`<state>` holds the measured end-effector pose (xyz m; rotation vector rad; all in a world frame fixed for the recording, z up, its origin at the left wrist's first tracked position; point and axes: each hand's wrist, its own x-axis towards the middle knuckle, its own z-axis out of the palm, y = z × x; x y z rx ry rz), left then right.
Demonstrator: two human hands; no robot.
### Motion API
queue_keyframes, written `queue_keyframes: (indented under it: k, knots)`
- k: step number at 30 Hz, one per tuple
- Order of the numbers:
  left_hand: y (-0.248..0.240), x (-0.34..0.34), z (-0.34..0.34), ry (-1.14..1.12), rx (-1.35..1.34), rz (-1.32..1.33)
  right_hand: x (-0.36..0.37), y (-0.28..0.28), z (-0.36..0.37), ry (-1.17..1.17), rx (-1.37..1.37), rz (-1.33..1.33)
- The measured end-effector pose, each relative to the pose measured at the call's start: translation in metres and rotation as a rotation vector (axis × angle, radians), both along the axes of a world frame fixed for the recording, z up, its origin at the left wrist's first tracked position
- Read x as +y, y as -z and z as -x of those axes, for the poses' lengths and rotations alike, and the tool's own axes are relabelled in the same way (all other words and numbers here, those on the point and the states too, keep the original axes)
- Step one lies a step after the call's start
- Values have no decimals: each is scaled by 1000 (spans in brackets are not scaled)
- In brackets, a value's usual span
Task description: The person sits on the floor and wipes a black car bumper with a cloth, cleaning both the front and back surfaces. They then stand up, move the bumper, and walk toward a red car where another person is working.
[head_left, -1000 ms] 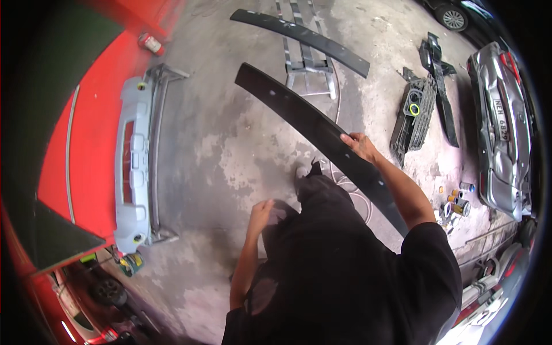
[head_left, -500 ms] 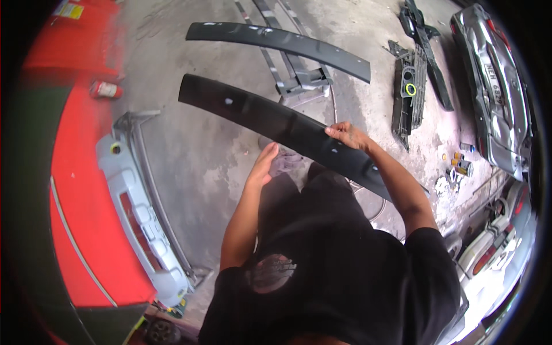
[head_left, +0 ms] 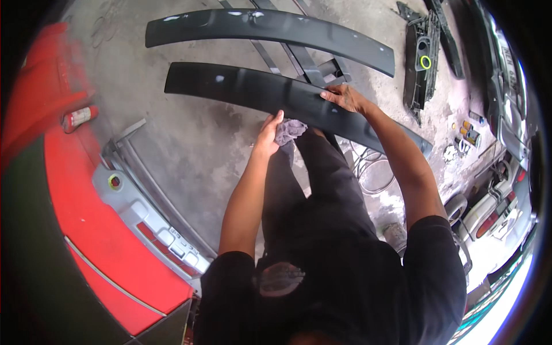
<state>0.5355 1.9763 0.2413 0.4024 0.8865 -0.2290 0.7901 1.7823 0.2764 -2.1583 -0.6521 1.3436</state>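
A long, slightly curved black trim panel (head_left: 247, 85) slants across in front of me, with a pale spot near its left end. My right hand (head_left: 344, 98) grips its upper edge right of the middle, thumb on its face. My left hand (head_left: 268, 135) is closed on a crumpled grey cloth (head_left: 291, 131) just below the panel's lower edge, its thumb tip up by that edge. Beyond lies a second black trim panel (head_left: 270, 27) with several pale patches, resting across a dark metal stand (head_left: 305, 62).
On the left stand a red car panel (head_left: 80, 230), a pale grey bumper (head_left: 141, 210) and a red can (head_left: 79, 117). A black grille part (head_left: 422, 60) and small cans (head_left: 470, 136) lie on the floor to the right, near parked cars (head_left: 489, 215). Coiled hose (head_left: 376, 175) lies by my legs.
The held panel has swung closer to level, its right end rising in view. My left hand has moved up to its lower edge with the cloth. The whole view has shifted.
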Motion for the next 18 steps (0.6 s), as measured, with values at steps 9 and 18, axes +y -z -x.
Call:
queue_keyframes:
  k: [9, 18]
  knots:
    - [62, 15, -68, 5, 138, -35, 25, 94, -50, 63, -20, 150]
    - [78, 5, -80, -31, 268, -80, 23, 103, -57, -85, -297, 77]
